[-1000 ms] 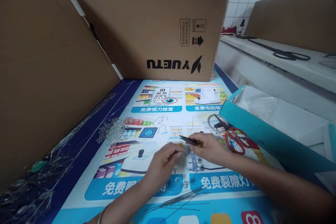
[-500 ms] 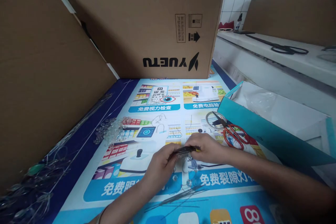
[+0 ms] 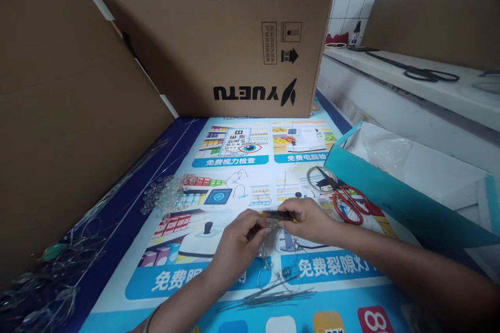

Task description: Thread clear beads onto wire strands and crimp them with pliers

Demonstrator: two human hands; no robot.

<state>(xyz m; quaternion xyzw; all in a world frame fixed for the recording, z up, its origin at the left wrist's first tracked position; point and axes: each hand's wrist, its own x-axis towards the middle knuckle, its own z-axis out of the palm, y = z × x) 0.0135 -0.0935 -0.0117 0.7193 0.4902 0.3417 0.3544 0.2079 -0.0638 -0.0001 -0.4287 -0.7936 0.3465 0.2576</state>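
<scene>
Clearly, right hand [image 3: 307,220] grips pliers [image 3: 279,215]; left hand [image 3: 242,234] pinches seemingly beaded wire [image 3: 286,271].

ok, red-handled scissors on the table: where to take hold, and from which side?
Probably the red handle loops, from above on the person's near side. The scissors lie with loops toward the person and blades pointing away to the left, across a ring; the teal box stands just beyond the loops, so the far side looks tighter.

Head-worn view, forward and down
</scene>
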